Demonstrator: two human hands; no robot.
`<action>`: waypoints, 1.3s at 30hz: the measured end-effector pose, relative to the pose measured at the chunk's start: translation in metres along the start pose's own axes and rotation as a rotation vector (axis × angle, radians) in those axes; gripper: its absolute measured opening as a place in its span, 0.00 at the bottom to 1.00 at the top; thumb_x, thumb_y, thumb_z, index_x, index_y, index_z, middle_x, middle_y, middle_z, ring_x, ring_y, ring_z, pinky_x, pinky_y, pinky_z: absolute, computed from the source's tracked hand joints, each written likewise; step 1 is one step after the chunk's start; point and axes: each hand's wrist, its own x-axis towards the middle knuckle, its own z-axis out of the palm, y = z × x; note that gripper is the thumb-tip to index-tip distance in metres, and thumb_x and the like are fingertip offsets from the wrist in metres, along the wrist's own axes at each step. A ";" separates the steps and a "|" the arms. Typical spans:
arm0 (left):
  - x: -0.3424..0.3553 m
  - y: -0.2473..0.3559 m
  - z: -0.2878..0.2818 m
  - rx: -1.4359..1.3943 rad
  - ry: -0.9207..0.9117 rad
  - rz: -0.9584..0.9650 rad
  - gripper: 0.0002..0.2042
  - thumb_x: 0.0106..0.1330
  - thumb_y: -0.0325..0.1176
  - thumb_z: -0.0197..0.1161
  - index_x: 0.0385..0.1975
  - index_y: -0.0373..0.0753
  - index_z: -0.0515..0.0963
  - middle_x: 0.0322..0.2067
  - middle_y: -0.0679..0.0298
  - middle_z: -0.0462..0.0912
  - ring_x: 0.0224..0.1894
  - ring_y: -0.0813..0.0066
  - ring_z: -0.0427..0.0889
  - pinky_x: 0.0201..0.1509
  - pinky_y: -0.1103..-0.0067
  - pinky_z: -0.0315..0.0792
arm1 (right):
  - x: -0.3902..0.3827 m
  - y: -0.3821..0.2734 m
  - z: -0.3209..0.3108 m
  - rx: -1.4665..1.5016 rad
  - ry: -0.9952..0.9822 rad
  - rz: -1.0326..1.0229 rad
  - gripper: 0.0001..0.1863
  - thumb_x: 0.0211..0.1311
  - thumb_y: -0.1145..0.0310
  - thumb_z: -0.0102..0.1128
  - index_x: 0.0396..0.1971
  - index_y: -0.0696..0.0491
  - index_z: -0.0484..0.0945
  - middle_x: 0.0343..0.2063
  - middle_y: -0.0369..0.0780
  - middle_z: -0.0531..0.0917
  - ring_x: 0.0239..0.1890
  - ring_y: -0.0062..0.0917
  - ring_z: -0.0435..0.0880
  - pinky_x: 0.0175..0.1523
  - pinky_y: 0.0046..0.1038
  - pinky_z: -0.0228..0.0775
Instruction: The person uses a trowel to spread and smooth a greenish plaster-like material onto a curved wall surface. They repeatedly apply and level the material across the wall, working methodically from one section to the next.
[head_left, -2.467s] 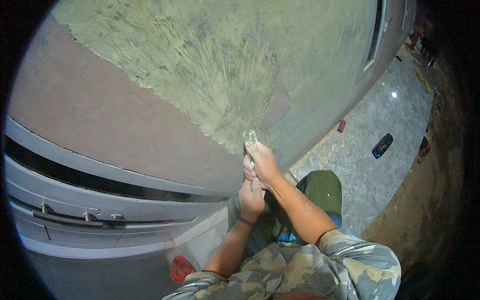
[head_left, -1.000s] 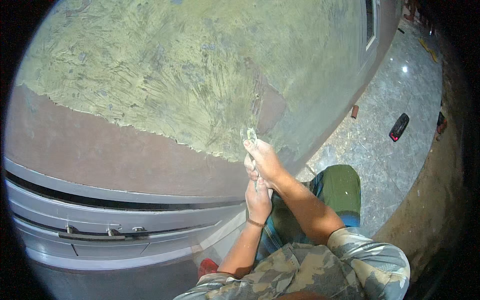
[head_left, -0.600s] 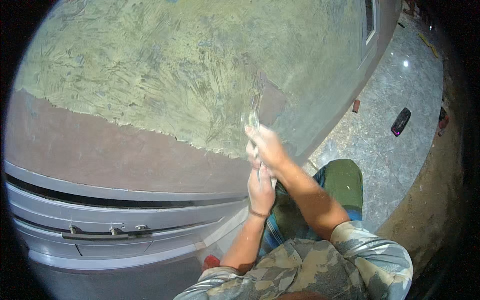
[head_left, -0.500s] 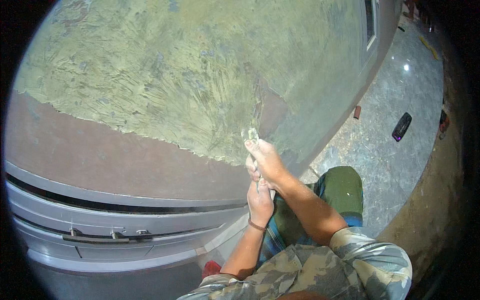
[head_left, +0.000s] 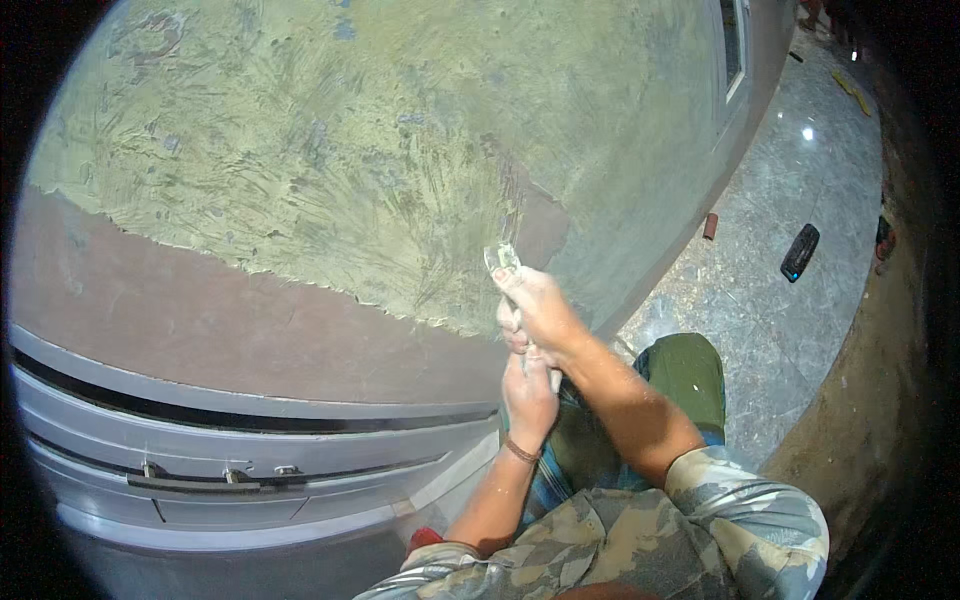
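R hand (head_left: 538, 303) up front, clenched round the scraper (head_left: 498, 257), thumb laid along it right behind the blade, prob. so it could steer the edge & press close to the business end. L hand (head_left: 530, 395) sat just below, wrapped round the tail end of the same tool, thumb pointing up toward the R; that looked like the bracing hand, there to back the R up & stop the handle slipping. So both hands full, one tool, stacked in line, blade poking out just past the R thumb at the wall (head_left: 620, 150). Touching it or just off? Couldn't tell from this angle.

And what a wall! Green coat (head_left: 380, 200) spread beyond the hands, up & to the L, scored w/ streaks that fanned out from abt where the blade was. Bare patch (head_left: 545, 222) just up-R of the blade; brown strip (head_left: 250, 320) ran L of the hands, under the coat's ragged edge.

R forearm (head_left: 625, 405) slanted in beside the knee (head_left: 685, 385), maybe to put some shoulder behind the grip. Pale dust on the fingers. Grey door (head_left: 235, 510) lower L of the hands; floor (head_left: 740, 350) to their R, w/ a black gadget (head_left: 800, 253) & a tube (head_left: 711, 226), both well apart from the hands, so prob. no bother to the elbows.
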 end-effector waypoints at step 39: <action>0.018 0.009 0.005 -0.051 0.034 0.131 0.19 0.78 0.40 0.47 0.46 0.28 0.76 0.40 0.47 0.83 0.45 0.53 0.82 0.49 0.67 0.72 | 0.006 -0.019 0.011 -0.022 0.019 -0.094 0.14 0.76 0.53 0.52 0.37 0.48 0.66 0.13 0.33 0.69 0.10 0.17 0.64 0.15 0.23 0.57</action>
